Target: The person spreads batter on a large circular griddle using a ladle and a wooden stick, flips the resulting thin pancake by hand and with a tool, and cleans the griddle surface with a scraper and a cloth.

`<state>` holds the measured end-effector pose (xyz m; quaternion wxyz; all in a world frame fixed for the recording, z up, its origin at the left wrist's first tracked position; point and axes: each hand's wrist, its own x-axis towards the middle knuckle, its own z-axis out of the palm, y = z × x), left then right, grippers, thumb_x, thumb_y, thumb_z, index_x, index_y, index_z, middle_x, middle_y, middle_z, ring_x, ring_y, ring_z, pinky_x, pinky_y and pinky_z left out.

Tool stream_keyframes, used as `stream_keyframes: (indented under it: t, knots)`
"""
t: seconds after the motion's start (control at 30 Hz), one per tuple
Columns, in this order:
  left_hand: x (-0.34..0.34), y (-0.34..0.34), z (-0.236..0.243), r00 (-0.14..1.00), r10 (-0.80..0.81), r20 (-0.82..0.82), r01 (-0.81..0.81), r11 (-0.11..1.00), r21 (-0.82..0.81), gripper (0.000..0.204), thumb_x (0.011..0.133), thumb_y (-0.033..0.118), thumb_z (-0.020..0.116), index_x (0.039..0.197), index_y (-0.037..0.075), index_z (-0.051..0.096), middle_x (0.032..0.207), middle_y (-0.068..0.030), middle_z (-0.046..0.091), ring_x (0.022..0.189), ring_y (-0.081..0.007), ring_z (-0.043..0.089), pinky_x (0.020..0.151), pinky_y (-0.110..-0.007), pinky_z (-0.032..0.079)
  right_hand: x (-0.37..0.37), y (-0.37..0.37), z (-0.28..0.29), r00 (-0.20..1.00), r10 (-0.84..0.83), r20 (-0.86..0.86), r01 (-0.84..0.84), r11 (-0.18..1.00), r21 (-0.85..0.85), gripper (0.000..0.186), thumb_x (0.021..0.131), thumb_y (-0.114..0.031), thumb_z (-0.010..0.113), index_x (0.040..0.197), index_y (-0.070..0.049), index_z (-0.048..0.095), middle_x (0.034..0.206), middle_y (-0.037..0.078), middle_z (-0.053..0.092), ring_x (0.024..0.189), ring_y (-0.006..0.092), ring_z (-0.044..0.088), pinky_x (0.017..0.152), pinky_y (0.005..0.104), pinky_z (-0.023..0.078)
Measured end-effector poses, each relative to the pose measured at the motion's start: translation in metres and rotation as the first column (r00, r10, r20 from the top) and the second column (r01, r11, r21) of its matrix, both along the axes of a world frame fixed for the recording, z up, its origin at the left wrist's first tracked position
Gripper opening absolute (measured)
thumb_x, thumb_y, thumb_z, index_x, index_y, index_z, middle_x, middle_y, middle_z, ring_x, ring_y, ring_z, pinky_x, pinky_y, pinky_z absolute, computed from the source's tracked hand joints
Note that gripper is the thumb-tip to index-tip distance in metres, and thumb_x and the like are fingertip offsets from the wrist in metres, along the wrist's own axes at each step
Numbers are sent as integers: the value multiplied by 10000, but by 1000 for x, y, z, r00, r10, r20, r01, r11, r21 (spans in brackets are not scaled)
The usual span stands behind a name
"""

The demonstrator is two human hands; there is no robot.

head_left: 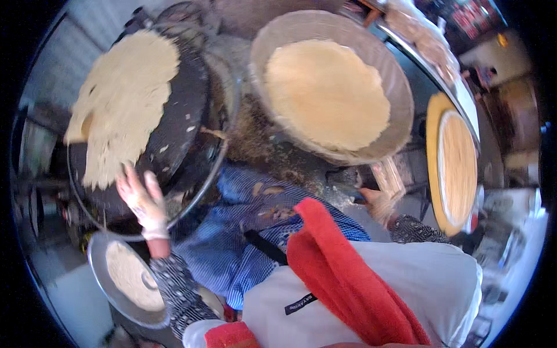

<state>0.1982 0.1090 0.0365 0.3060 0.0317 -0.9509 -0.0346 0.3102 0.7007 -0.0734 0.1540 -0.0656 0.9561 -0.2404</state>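
Note:
A large thin pale flatbread (125,95) lies over a round black griddle (188,110), with a hole near its left edge. My left hand (141,197) is at the flatbread's near edge, fingers stretched out and apart. The hand looks whitish, from a thin glove or a coating. My right hand (380,206) is low at my right side, closed round a dark-handled tool (355,197) that blur makes hard to name. Ahead of me, a wide grey basin (400,98) holds round yellowish flatbread (328,93).
A metal bowl of pale batter or dough (130,272) stands at the lower left. At the right is a round wooden board (438,174) with a yellow rim. A metal hoop (203,200) runs round the griddle. Blue striped cloth (214,249) covers my lap; a red towel (342,272) hangs over my chest.

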Motion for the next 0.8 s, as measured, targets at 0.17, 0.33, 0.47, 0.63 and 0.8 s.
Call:
stream_keyframes:
  t: [0.17,0.33,0.47,0.63,0.8]
  knots:
    - [-131,-88,-53,949,310,48,-304,947,-108,673,977,472,422,1486,47,309,1491,-234,357,1384,-408,317,1138,-540,218,53,106,-79,706,-677,-208,708,668,228,292,901,-92,559,1184,-127,618,995,191,656,880,373,620,763,419,491]
    - [-145,-45,-86,746,377,550,-389,916,-100,835,919,647,368,1483,34,304,1514,-226,330,1433,-386,236,1167,-547,127,35,141,-166,665,-677,-317,742,548,386,500,922,-284,573,1331,-13,478,1284,226,508,1135,391,521,961,418,447]
    - [-116,-38,-83,807,371,460,-385,921,-66,887,926,688,305,1508,24,227,1550,-215,263,1452,-375,188,1180,-529,63,-6,85,-157,681,-707,-192,696,542,471,609,950,-460,463,1339,9,461,1297,266,494,1178,431,484,1005,491,392]
    - [-34,-73,-72,865,175,470,-139,984,-111,750,927,616,416,1434,64,395,1492,-209,370,1412,-346,296,1172,-536,105,3,116,-189,714,-655,-245,682,573,455,598,956,-459,440,1323,14,455,1309,253,491,1213,427,444,1023,514,358]
    - [20,-142,-56,720,559,410,-504,828,-245,688,930,585,450,1428,111,429,1504,-195,362,1415,-336,299,1171,-546,106,-6,-2,-101,916,-393,74,388,918,76,365,889,-169,554,1212,1,569,1130,197,632,1053,372,590,920,442,459]
